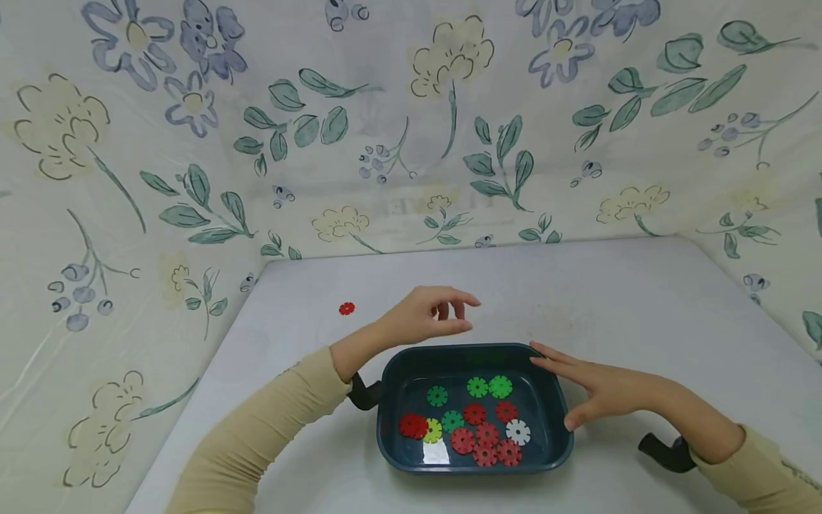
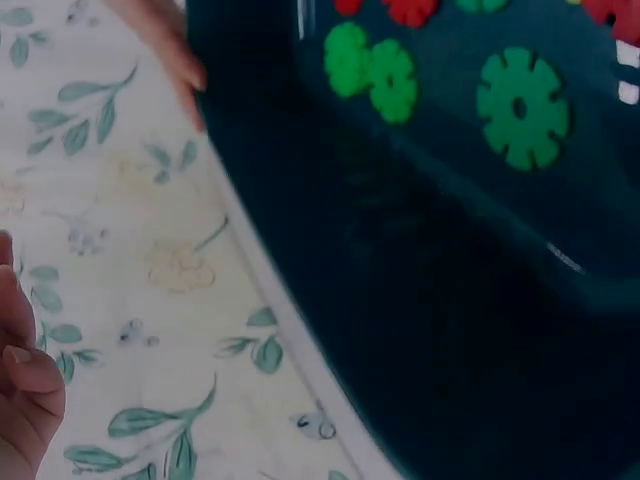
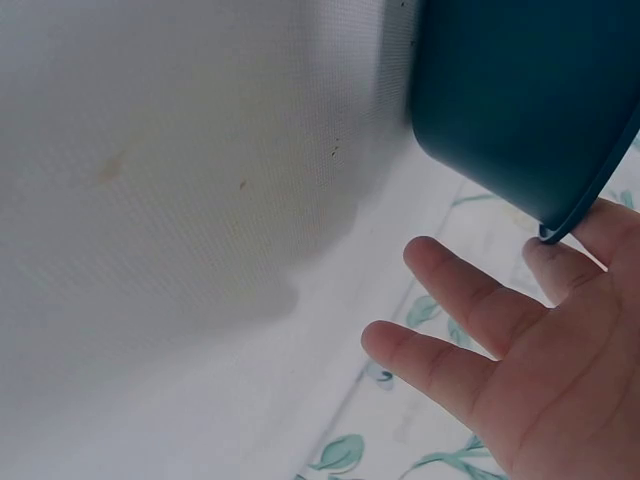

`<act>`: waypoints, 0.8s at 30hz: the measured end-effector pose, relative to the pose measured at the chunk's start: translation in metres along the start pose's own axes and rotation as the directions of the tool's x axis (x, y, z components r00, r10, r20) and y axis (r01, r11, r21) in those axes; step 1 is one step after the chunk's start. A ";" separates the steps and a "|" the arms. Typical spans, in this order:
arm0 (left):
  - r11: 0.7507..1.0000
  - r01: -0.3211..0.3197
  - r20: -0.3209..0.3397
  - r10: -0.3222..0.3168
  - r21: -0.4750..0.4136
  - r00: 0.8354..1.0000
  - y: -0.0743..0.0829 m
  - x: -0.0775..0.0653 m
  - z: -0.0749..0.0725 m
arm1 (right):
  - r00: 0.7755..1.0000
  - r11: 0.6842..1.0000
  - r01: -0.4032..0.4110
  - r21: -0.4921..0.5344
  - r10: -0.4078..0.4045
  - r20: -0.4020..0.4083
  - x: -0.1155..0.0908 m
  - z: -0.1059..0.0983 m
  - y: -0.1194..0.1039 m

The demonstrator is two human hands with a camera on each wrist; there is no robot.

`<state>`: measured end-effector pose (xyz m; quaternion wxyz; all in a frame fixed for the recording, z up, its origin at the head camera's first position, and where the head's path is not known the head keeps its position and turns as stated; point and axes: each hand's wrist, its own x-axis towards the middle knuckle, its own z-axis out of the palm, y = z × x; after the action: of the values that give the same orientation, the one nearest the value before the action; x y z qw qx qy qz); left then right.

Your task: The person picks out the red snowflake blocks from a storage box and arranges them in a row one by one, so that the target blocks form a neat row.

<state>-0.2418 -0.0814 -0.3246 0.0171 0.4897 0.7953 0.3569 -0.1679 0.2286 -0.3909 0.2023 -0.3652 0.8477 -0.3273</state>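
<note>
A dark blue rectangular tray [image 1: 411,460] holds several notched plastic discs: red, green and white ones, and a yellow-green disc [image 1: 433,430] partly under a red disc [image 1: 413,425]. My left hand [image 1: 427,314] hovers past the tray's far rim, fingers loosely bent, thumb apart from the forefinger and nothing between them. The fingers of my right hand [image 1: 606,389] are extended, touching the tray's far right corner, with the thumb along its right side. From the right wrist, the palm [image 3: 560,400] shows with two fingers spread free below the rim.
A lone red disc [image 1: 347,308] lies on the white tabletop [image 1: 302,321], left of my left hand. Black pieces sit under both wrists, one on the left [image 1: 364,394] overlapping the tray's edge. A flower-printed cloth [image 1: 411,143] rises behind the table and along its sides.
</note>
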 end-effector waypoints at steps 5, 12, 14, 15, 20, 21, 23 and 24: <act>1.000 -0.022 0.220 0.021 0.004 0.975 0.003 0.005 0.028 | 1.000 1.000 -0.005 0.006 0.005 -0.001 0.000 -0.001 -0.002; 0.998 -0.061 0.526 0.037 0.030 0.850 0.006 0.012 0.060 | 1.000 1.000 0.009 -0.002 -0.009 0.004 -0.001 -0.001 0.000; 0.993 -0.095 0.597 0.038 0.064 0.801 0.008 0.015 0.068 | 1.000 1.000 0.013 -0.002 -0.013 0.002 -0.002 -0.001 0.000; 0.990 -0.110 0.628 0.031 0.088 0.778 0.009 0.016 0.072 | 1.000 1.000 0.017 0.000 -0.017 0.002 -0.002 -0.001 0.000; 0.980 -0.129 0.736 -0.025 0.152 0.676 0.013 0.018 0.089 | 1.000 1.000 0.030 0.004 -0.030 0.000 -0.002 -0.001 0.002; 0.980 -0.130 0.752 -0.030 0.152 0.658 0.013 0.018 0.092 | 0.999 0.999 0.032 0.004 -0.032 0.001 -0.002 -0.001 0.002; 0.981 -0.126 0.773 -0.036 0.148 0.633 0.012 0.018 0.098 | 0.999 0.999 0.037 0.000 -0.037 0.002 -0.002 -0.001 0.003; 0.981 -0.127 0.780 -0.036 0.146 0.625 0.012 0.017 0.100 | 0.999 0.999 0.038 -0.001 -0.038 0.002 -0.002 -0.001 0.003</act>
<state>-0.2043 -0.0095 -0.3866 0.3040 0.6151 0.7267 0.0341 -0.1687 0.2323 -0.3924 0.1966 -0.3817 0.8406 -0.3302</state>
